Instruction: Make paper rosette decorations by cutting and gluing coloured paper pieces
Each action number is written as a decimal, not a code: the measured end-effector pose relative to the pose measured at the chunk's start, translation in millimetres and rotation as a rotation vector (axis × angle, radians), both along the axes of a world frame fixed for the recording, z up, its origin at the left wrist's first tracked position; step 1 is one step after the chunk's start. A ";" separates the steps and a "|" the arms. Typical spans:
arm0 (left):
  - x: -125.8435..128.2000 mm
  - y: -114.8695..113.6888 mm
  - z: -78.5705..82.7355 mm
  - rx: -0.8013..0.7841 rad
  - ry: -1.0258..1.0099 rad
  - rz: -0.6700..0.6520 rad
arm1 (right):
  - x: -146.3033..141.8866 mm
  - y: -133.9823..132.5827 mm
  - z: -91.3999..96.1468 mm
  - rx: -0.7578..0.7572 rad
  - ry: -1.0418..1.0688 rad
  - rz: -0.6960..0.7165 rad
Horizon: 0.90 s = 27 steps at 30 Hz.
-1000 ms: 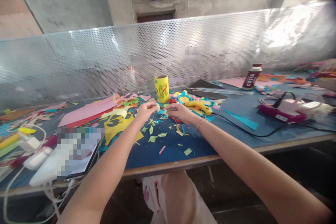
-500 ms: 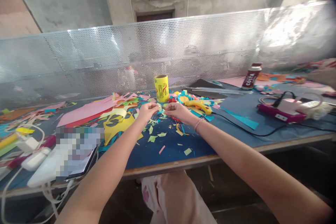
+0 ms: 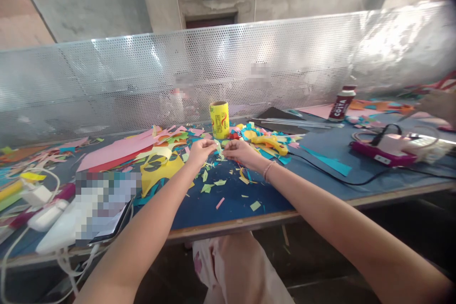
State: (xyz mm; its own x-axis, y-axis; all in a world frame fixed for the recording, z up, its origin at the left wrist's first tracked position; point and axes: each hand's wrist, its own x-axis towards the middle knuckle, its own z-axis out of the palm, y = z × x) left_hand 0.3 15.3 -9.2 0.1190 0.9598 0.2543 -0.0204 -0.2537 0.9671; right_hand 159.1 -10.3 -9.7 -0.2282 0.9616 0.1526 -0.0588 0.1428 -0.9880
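Observation:
My left hand (image 3: 200,151) and my right hand (image 3: 241,152) are close together above the blue table (image 3: 228,199), just in front of a yellow tape roll (image 3: 219,119). Both hands are closed in a pinch on a small pale green paper piece (image 3: 218,147) held between them. A thin bracelet circles my right wrist. Small paper scraps (image 3: 213,185) in green, yellow and pink lie on the table below the hands. A cut yellow sheet (image 3: 160,171) lies just left of my left hand.
Pink and red paper sheets (image 3: 117,150) lie left. A phone (image 3: 103,209), chargers and cables sit at the near left edge. A yellow glue gun (image 3: 267,142) with black cord, a pink device (image 3: 384,149) and a bottle (image 3: 341,103) are right. A perforated metal screen (image 3: 228,71) backs the table. Another person's hand (image 3: 436,104) is at far right.
My hands have stayed nearly in place, drawing slightly closer around the small paper piece. The other person's hand at far right has shifted.

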 end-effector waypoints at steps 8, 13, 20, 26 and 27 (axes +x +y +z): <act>2.0 -3.3 1.7 -0.005 -0.020 -0.003 | -0.9 1.2 -1.2 -0.039 0.040 0.015; 2.3 -4.8 2.8 0.000 0.009 0.005 | -0.7 2.2 -1.8 -0.050 0.055 0.019; 1.5 -5.8 4.2 0.032 0.049 0.014 | -0.5 2.8 -3.4 -0.040 0.031 0.028; 0.9 -5.9 5.1 0.021 0.068 0.013 | 0.4 2.4 -2.2 0.016 -0.053 -0.002; 0.8 -5.9 5.2 0.019 0.076 0.011 | 0.9 2.8 -2.3 0.029 -0.074 -0.007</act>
State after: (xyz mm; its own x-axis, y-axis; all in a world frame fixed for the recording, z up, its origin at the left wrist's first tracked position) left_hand 1.1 9.4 -4.0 0.1277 0.9562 0.2633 0.0555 -0.2720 0.9607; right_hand 160.0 -7.5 -12.0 -0.2333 0.9585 0.1637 0.0153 0.1720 -0.9850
